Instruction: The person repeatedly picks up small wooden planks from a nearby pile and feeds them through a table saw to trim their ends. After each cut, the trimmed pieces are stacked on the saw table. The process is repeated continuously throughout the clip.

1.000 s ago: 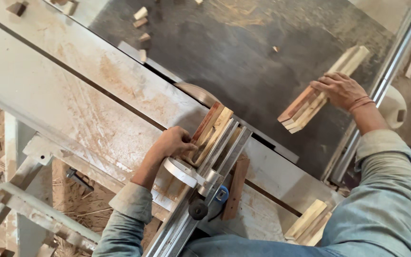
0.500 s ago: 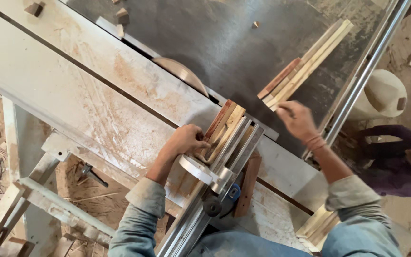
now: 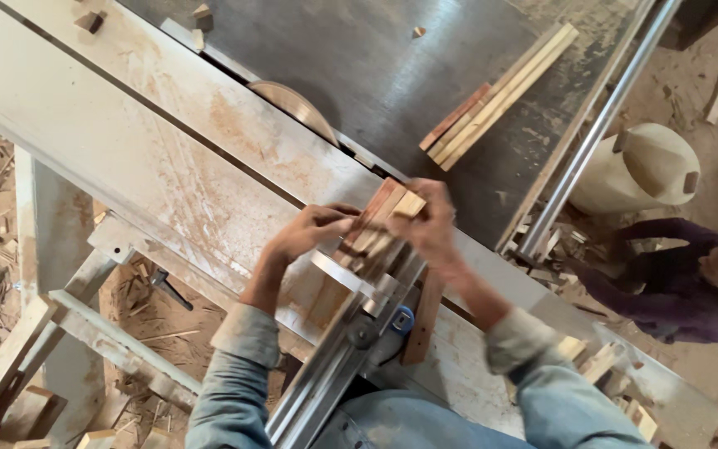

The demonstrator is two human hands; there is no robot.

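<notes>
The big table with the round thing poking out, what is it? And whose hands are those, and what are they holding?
The picture comes from a camera on a person's head, looking down, so the two arms in blue sleeves belong to that person. The big table is a saw table for cutting wood. The round thing is the saw blade, poking up through a slot; I cannot tell if it is spinning. The left hand and the right hand both press on a bundle of short wooden strips, which lies against a shiny metal guide rail. Further away on the dark top lies another stack of wooden strips. Sawdust and small wood scraps lie around. At the right, another person crouches by the table.
</notes>
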